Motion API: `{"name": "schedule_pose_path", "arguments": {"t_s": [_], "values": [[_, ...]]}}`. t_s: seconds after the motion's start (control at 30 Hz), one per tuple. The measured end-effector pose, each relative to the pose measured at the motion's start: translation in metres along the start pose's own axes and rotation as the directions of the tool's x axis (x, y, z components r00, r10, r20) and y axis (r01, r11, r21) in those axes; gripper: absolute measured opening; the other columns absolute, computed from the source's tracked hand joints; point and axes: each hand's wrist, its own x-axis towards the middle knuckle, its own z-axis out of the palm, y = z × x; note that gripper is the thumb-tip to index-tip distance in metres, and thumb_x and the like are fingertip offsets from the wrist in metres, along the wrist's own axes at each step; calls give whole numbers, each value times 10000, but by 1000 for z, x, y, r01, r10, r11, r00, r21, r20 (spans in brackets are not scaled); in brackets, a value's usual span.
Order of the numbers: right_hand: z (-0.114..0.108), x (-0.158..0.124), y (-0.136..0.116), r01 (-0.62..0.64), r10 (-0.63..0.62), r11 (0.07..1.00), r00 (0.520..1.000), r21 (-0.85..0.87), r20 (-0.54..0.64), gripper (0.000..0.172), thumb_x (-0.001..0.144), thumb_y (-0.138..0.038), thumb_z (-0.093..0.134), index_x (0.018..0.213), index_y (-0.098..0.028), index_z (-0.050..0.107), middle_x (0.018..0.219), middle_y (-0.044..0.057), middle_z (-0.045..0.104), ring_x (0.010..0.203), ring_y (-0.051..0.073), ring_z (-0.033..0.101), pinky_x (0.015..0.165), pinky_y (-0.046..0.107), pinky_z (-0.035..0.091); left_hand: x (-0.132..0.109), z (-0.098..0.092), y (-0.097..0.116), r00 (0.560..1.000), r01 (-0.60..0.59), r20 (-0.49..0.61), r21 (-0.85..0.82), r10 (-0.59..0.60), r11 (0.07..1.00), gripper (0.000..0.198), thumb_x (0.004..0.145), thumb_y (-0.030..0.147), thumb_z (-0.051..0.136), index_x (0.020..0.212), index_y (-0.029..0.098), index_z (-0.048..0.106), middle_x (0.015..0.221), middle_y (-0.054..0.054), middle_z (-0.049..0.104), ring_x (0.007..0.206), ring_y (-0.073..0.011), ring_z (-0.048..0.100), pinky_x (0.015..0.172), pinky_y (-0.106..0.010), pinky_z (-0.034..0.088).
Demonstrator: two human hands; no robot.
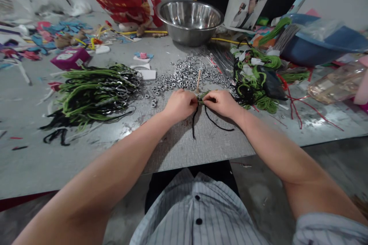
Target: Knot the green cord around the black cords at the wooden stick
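Both hands meet over the table's middle, close together. My left hand (181, 105) is closed, thumb and fingertips pinched on a cord. Facing it, my right hand (222, 103) also pinches the cord, its fingers bent inward. Two loose ends of black cord (216, 124) trail from under the hands towards the front edge. A bit of green cord shows between the fingertips, though the crossing of the strands is mostly hidden. Just behind the hands a thin wooden stick (198, 80) stands upright. Small metal rings (186, 72) lie heaped beyond it.
At left lies a pile of green and black cords (94, 93) with metal rings. More green cord bundles (266, 99) lie right, beside a blue basin (310, 48). A steel bowl (189, 36) stands at the back, near a red bag (126, 2). A purple box (70, 58) sits far left.
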Motion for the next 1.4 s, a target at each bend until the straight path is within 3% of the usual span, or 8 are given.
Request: {"name": "schedule_pose_path", "arguments": {"t_s": [0.23, 0.53, 1.07, 1.4], "values": [[3, 1, -1, -17, 18, 1000, 1000, 7, -22, 105, 783, -184, 591, 779, -150, 690, 811, 72, 705, 741, 167, 608, 691, 285, 426, 3, 5, -3, 1000, 11, -10, 52, -10, 999, 216, 785, 222, 514, 840, 176, 717, 833, -70, 708, 884, -227, 584, 817, -359, 437], [5, 2, -2, -7, 8, 999, 1000, 37, -16, 115, 779, -199, 586, 787, -175, 698, 827, 51, 708, 748, 165, 611, 697, 281, 426, 0, -3, 6, 999, 34, 33, 104, -38, 994, 244, 817, 254, 505, 899, 196, 727, 862, -72, 707, 953, -255, 578, 841, -386, 421], [6, 2, -2, -11, 10, 1000, 1000, 25, 12, 132, 785, -199, 577, 810, -183, 706, 843, 53, 704, 784, 173, 613, 725, 293, 429, -1, 2, 6, 999, 25, -32, 142, -20, 990, 234, 809, 239, 494, 842, 208, 723, 858, -62, 716, 931, -249, 589, 845, -405, 393], [6, 1, 1, 96, -96, 995, 995, -11, -1, 173, 772, -215, 586, 915, -186, 680, 869, 47, 643, 798, 174, 568, 748, 297, 410, -3, -2, 8, 999, 46, -22, 125, -44, 991, 216, 797, 248, 496, 837, 217, 706, 832, -59, 708, 952, -255, 589, 835, -403, 390]]}}
